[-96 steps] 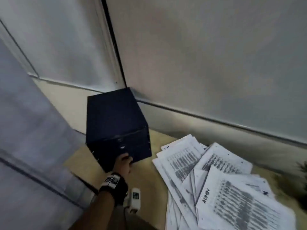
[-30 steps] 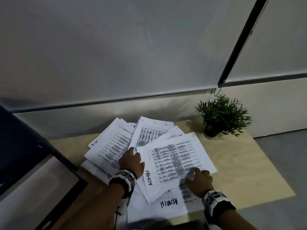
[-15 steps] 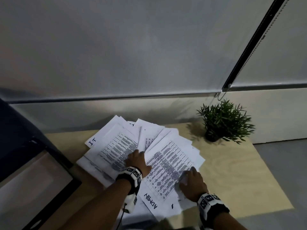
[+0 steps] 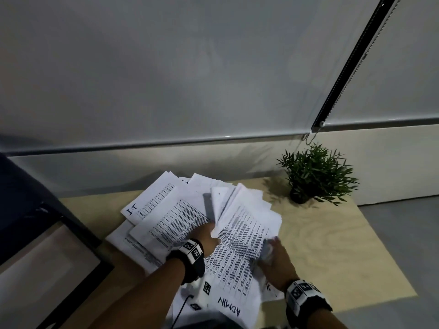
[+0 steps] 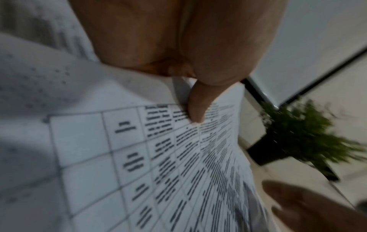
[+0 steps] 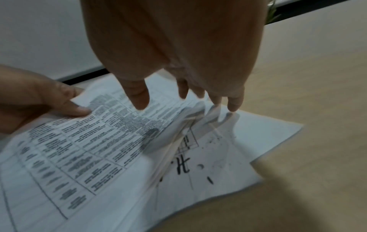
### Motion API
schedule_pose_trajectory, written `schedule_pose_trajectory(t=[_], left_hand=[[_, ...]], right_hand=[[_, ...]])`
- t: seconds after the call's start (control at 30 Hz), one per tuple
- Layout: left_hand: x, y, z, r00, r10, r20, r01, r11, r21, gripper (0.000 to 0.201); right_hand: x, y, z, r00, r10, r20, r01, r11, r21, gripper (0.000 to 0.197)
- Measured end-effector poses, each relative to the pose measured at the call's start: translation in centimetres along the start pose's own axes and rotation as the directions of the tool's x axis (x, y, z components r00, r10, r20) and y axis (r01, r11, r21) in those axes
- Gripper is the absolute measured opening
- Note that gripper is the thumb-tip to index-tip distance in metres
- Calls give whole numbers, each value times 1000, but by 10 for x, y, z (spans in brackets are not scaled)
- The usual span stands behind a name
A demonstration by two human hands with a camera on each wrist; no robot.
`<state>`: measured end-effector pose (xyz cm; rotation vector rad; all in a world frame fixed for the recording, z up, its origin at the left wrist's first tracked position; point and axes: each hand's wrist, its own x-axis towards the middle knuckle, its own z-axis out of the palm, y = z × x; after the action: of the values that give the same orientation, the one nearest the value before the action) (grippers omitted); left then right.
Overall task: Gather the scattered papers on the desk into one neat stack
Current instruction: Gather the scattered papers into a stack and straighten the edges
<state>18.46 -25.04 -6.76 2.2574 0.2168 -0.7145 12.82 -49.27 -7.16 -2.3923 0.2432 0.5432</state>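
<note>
White printed papers lie fanned on the wooden desk. My left hand grips the left edge of a bundle topped by the ADMIN sheet. In the left wrist view its thumb presses on the printed table sheet. My right hand holds the bundle's curled right edge. In the right wrist view that edge sits between thumb and fingers of my right hand, above a handwritten sheet. More sheets, one marked IT, lie flat to the left.
A small potted plant stands at the desk's back right, near the blind's cord. A dark box and a dark-framed panel fill the left side. Bare desk lies right of the papers.
Both hands have drawn the right-hand sheets together and turned the ADMIN sheet towards me; the bundle's edges now lift off the desk. Earlier the left hand was at the dark box.
</note>
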Motion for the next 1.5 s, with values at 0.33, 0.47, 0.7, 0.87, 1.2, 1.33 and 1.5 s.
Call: schedule_pose_trajectory(t=[0.33, 0.47, 0.7, 0.87, 1.2, 1.33, 1.5], left_hand=[[-25, 9, -26, 984, 136, -116, -174, 882, -438, 44], [-30, -44, -30, 826, -371, -424, 332, 929, -166, 79], [-32, -90, -21, 851, -407, -332, 478, 862, 169, 109], [-23, -78, -23, 955, -152, -253, 237, 905, 352, 101], [-2, -50, -10, 862, -444, -244, 394, 890, -228, 101], [3, -47, -11, 917, -348, -194, 281, 910, -304, 57], [-22, -17, -27, 861, -129, -491, 62, 987, -150, 43]], right_hand=[[-1, 5, -51, 989, 0, 149, -98, 756, 647, 40], [8, 29, -45, 990, 135, 36, -135, 853, 505, 41], [13, 32, -32, 983, 178, 53, -184, 968, 169, 33], [13, 36, -26, 980, 199, 19, -200, 977, 78, 18], [22, 45, -19, 974, 214, 75, -216, 976, 19, 18], [25, 46, -14, 979, 186, 84, -186, 982, -1, 19], [12, 26, -20, 986, 148, 76, -151, 987, 46, 15]])
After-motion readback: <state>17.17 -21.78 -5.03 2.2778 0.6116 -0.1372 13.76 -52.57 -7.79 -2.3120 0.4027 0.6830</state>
